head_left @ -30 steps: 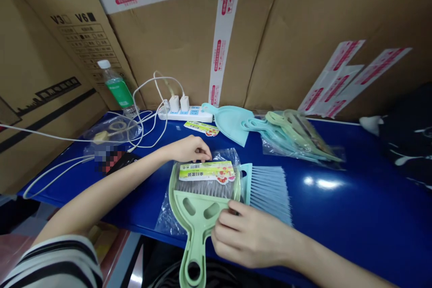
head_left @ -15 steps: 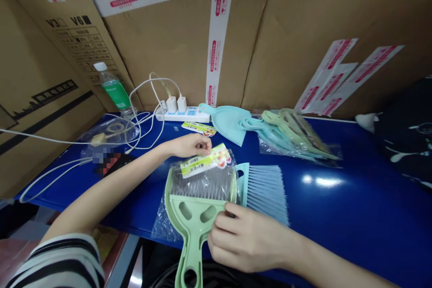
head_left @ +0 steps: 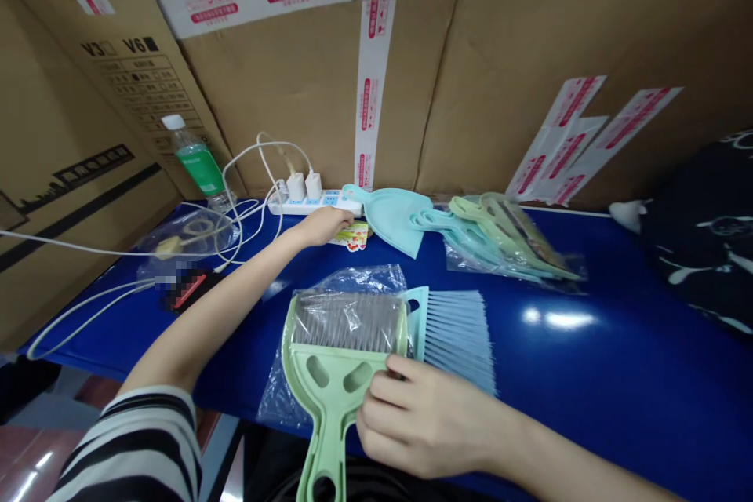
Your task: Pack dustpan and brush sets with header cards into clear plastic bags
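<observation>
My right hand [head_left: 420,416] grips the right side of a light green dustpan [head_left: 338,376], fingers closed on its edge. Against the pan lies a brush with grey bristles [head_left: 347,321], partly covered by a clear plastic bag [head_left: 368,280]. My left hand [head_left: 326,226] reaches to the back of the table, fingers pinched on a yellow-green printed card label [head_left: 354,235] by the power strip. Just right of the green pan lies a light blue brush [head_left: 459,333]; its handle is partly hidden. Behind, a light blue dustpan [head_left: 397,216] rests near my left hand.
Bagged green and blue dustpan sets [head_left: 506,239] lie at the back right of the blue table [head_left: 588,376]. A white power strip [head_left: 318,202] with plugs and loose cables stands behind my left hand. A water bottle [head_left: 200,165] and cardboard boxes [head_left: 282,86] border the back.
My left hand has carried the card label off the bagged green set, back and left to the label by the power strip. My right hand stays on the green dustpan.
</observation>
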`<action>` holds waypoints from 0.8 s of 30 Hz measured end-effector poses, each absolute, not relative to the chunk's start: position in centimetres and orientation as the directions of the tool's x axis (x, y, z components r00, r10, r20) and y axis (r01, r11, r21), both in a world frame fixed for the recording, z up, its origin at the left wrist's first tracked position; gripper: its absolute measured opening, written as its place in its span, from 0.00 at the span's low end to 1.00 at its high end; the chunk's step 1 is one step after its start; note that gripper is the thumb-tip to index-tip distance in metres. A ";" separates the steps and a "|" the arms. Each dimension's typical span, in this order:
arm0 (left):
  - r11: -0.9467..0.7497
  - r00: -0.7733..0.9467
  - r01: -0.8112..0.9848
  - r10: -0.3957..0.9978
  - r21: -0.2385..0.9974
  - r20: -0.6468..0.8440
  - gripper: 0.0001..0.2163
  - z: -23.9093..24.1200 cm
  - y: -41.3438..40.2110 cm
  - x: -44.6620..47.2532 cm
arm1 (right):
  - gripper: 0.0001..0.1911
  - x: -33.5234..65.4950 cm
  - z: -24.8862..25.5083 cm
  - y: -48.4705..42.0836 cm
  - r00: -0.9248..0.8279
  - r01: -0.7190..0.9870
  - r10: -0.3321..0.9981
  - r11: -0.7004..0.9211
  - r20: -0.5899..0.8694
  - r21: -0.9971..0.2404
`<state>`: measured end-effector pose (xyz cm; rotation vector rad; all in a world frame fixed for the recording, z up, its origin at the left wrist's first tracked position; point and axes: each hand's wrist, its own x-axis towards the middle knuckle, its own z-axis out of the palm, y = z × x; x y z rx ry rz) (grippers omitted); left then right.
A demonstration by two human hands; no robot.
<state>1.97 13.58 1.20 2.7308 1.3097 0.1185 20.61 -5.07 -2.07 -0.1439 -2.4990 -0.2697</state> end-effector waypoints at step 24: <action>-0.581 0.584 0.809 0.780 0.089 -0.222 0.19 3.8 -2.9 -0.1 | 0.18 20.6 -2.7 -4.7 -0.678 0.553 0.336 0.819 0.653 0.153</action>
